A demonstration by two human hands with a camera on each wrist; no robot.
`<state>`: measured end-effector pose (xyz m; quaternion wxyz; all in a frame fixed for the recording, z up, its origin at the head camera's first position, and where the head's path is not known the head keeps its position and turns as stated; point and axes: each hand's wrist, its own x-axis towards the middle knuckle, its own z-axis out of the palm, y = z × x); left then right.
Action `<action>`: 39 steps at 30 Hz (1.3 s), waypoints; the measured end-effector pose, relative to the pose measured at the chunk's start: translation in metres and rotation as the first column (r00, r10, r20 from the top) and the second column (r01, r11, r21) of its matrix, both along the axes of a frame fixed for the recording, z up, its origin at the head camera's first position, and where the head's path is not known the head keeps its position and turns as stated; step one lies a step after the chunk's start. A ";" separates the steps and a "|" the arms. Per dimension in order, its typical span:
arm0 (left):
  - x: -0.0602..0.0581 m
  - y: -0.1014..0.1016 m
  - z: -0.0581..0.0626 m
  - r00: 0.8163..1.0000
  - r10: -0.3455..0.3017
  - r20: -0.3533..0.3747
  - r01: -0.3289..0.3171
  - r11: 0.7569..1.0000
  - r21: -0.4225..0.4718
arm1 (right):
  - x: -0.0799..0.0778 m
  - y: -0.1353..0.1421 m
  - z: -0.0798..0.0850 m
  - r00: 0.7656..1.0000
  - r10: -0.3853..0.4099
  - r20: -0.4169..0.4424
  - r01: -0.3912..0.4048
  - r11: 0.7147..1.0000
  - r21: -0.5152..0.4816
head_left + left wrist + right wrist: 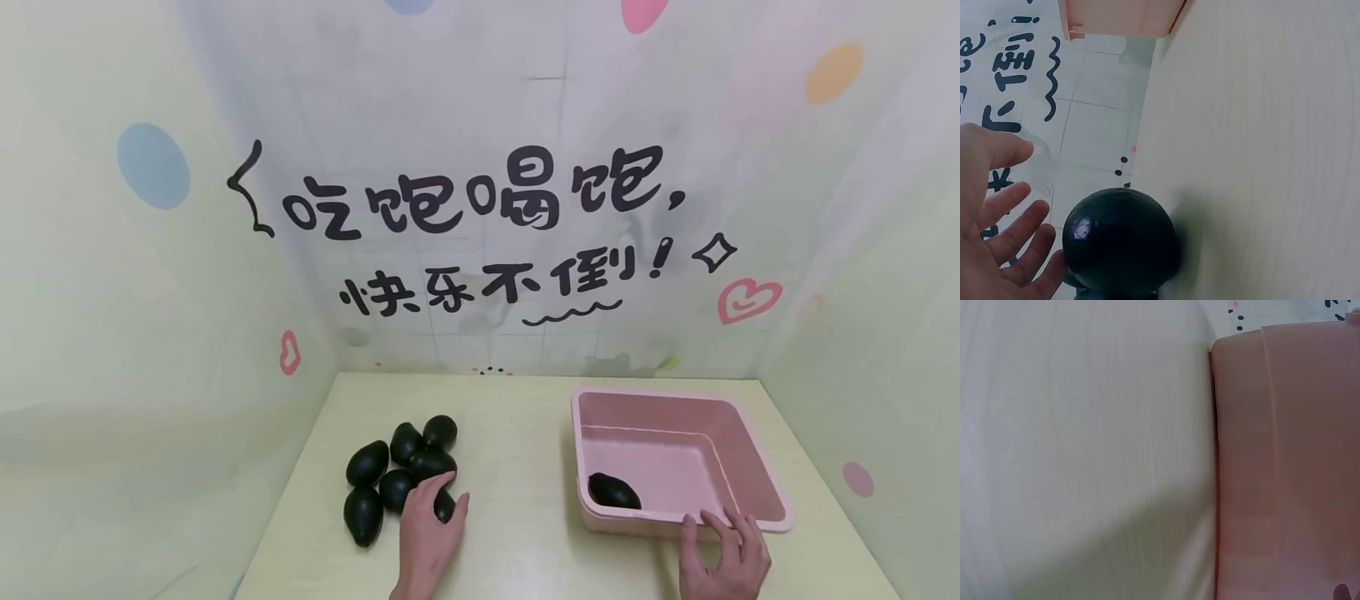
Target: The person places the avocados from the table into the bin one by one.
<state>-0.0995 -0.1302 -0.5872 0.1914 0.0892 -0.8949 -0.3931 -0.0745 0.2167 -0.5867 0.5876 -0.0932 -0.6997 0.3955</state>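
Several dark green avocados (367,464) lie in a loose cluster at the left of the table. My left hand (429,527) reaches over the nearest right avocado (444,506), thumb and fingers spread around it. In the left wrist view the fingers (1025,250) are apart and loosely bent, with fingertips right beside a round avocado (1122,240). A pink plastic bin (675,523) stands at the right, with one avocado (613,492) in its front left corner. The fingertips of my right hand (726,558) rest at the bin's front rim.
The pale wooden table (517,467) extends between the avocado cluster and the bin. A printed cloth (480,108) with dark lettering hangs behind the table, and similar cloth borders both sides. The bin's outer wall (1272,462) fills the right part of the right wrist view.
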 end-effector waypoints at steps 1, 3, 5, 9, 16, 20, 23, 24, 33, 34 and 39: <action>0.000 -0.001 -0.001 1.000 0.003 0.001 -0.003 1.000 -0.004 | 0.000 0.000 0.001 1.000 -0.001 -0.001 0.001 1.000 0.001; 0.000 -0.003 -0.003 1.000 0.008 0.006 -0.008 1.000 -0.012 | 0.001 -0.001 0.003 1.000 -0.001 -0.002 0.001 1.000 0.000; 0.000 -0.006 -0.005 1.000 0.012 0.023 -0.012 1.000 -0.018 | 0.001 -0.002 0.006 1.000 0.003 -0.008 -0.003 1.000 -0.001; 0.003 -0.010 -0.009 0.996 0.006 0.090 -0.003 0.999 -0.036 | 0.003 -0.005 0.013 1.000 0.011 -0.017 -0.011 1.000 -0.001; 0.010 -0.013 -0.020 0.987 -0.016 0.160 0.020 0.999 -0.027 | 0.004 -0.008 0.020 1.000 0.014 -0.010 -0.014 1.000 0.012; 0.011 -0.014 -0.025 0.985 -0.014 0.174 0.018 1.000 -0.023 | 0.003 -0.006 0.016 1.000 0.007 -0.005 -0.007 1.000 0.013; 0.011 -0.014 -0.026 0.982 -0.015 0.189 0.019 1.000 -0.019 | 0.001 -0.003 0.010 1.000 0.002 0.005 -0.002 1.000 0.014; 0.011 -0.014 -0.026 0.981 -0.018 0.194 0.022 1.000 -0.021 | 0.001 -0.002 0.008 1.000 0.001 0.009 -0.002 1.000 0.015; 0.012 -0.013 -0.029 0.973 -0.058 0.225 0.061 0.998 -0.010 | 0.002 0.002 -0.002 0.999 -0.001 0.054 0.000 1.000 0.013; 0.012 -0.013 -0.030 0.970 -0.060 0.234 0.064 0.998 -0.007 | 0.002 0.002 -0.002 0.999 -0.002 0.050 0.001 1.000 0.011; 0.014 -0.011 -0.032 0.964 -0.058 0.259 0.060 0.998 0.001 | 0.000 -0.001 0.001 1.000 -0.006 0.010 0.006 1.000 0.011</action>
